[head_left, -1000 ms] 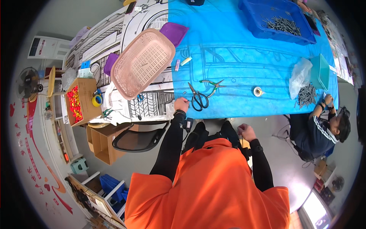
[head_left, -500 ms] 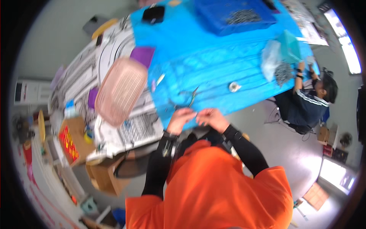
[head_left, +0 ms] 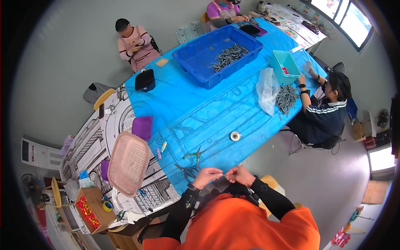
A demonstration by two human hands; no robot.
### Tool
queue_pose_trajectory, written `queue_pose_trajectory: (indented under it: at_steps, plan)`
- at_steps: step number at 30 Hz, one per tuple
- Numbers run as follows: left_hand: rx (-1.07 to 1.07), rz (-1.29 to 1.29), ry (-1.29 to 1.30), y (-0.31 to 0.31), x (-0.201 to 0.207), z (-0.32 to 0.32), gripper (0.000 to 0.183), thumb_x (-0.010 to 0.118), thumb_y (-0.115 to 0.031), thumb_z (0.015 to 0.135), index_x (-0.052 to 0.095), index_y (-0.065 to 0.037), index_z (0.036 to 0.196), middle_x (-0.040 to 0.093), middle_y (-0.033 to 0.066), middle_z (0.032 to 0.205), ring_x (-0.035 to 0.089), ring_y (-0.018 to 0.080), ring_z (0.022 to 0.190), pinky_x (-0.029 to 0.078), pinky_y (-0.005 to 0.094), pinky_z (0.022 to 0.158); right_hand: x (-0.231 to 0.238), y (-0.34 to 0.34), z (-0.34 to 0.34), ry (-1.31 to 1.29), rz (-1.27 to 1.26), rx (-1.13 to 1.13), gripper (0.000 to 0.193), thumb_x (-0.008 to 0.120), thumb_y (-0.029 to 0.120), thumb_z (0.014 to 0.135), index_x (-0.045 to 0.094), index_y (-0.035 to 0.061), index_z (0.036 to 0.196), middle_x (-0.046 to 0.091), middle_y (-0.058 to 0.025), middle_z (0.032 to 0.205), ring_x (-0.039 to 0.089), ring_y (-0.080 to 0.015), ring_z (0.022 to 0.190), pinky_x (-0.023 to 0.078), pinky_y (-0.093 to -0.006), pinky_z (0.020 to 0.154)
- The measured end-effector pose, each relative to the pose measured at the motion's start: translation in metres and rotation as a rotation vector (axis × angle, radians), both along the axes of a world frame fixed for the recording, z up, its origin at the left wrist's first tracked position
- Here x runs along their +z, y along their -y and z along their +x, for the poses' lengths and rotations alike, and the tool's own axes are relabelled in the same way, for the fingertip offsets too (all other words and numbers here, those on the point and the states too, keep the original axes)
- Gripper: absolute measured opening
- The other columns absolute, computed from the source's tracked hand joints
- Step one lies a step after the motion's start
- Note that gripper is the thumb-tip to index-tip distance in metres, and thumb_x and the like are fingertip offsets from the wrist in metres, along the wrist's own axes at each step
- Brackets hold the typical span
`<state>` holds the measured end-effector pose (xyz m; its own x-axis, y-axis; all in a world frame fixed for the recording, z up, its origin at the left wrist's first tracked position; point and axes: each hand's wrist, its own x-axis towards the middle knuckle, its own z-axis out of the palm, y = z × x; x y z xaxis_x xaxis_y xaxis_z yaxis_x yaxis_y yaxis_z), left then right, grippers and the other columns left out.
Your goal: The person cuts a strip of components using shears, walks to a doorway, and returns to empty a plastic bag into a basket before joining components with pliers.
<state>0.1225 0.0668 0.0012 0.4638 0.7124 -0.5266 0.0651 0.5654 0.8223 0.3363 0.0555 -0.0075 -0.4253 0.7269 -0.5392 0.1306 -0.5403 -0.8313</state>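
Close together at the near edge of the blue-covered table are my left hand (head_left: 207,177) and my right hand (head_left: 241,175). The fingers of both are pinched. A thin, small piece seems to run between the fingertips, too small to name. Just beyond my left hand lie green-handled pliers (head_left: 194,156) with jaws spread. A second, dark-handled hand tool (head_left: 186,170) rests nearer to that hand. A small round spool (head_left: 235,136) stands on the blue cover ahead of my right hand.
A pink basket (head_left: 128,164) and purple trays (head_left: 142,128) are at left, near a box of red-yellow pieces (head_left: 88,211). Farther off stand a blue crate (head_left: 196,68) of grey pieces and a teal bin (head_left: 286,62). Co-workers sit around; one (head_left: 323,109) is at right, by a grey pile (head_left: 287,99).
My view has tilted up, so the table's far side and two more people show, and the picture is sharper. Both hands remain pinched close together.
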Motion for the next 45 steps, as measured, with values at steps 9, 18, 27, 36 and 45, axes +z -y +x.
queue_pose_trajectory:
  at_steps: [9,18,27,36,45]
  plan:
    - [0.253,0.798,-0.522,-0.205,0.040,-0.060,0.028,0.067,-0.026,0.076,0.063,-0.007,0.095,0.065,0.0099,0.079,0.062,0.0182,0.071,0.047,0.0300,0.063,-0.075,0.093,0.147,0.556,-0.001,-0.137,0.012,0.065,0.014,0.070,0.066,0.0017,0.071,0.063,-0.0078,0.060,0.059,-0.0124,0.053,0.047,-0.0273,0.054]
    - [0.095,0.871,-0.892,-0.429,0.085,-0.021,0.021,0.068,-0.025,0.071,0.066,-0.010,0.085,0.065,0.0112,0.079,0.063,0.0262,0.076,0.049,0.0353,0.069,-0.178,0.261,0.222,1.144,-0.119,0.624,0.023,0.060,0.035,0.056,0.062,0.0118,0.055,0.062,-0.0033,0.060,0.059,-0.0233,0.056,0.045,-0.0360,0.050]
    - [-0.263,0.859,-1.080,-0.545,-0.007,0.054,0.025,0.068,-0.023,0.072,0.064,-0.009,0.092,0.064,0.0124,0.093,0.058,0.0299,0.093,0.045,0.0393,0.083,-0.226,0.257,0.275,0.976,-0.400,0.759,0.019,0.059,0.029,0.058,0.059,0.0108,0.053,0.059,-0.0014,0.056,0.056,-0.0216,0.052,0.044,-0.0346,0.048]
    - [-0.251,0.834,-0.938,-0.605,-0.059,0.079,0.037,0.075,-0.021,0.063,0.062,-0.006,0.094,0.064,0.0118,0.094,0.059,0.0289,0.092,0.046,0.0376,0.081,-0.229,0.242,0.274,0.931,-0.500,0.613,0.019,0.059,0.029,0.061,0.060,0.0106,0.056,0.059,-0.0023,0.058,0.055,-0.0203,0.053,0.044,-0.0348,0.049]
    - [-0.465,0.770,-1.114,-0.619,-0.054,0.074,0.007,0.064,-0.012,0.069,0.063,-0.007,0.063,0.064,0.0041,0.061,0.063,0.0156,0.054,0.051,0.0286,0.060,-0.236,0.223,0.259,0.909,-0.522,0.435,0.019,0.060,0.029,0.063,0.061,0.0104,0.059,0.060,-0.0032,0.059,0.054,-0.0191,0.053,0.044,-0.0350,0.049]
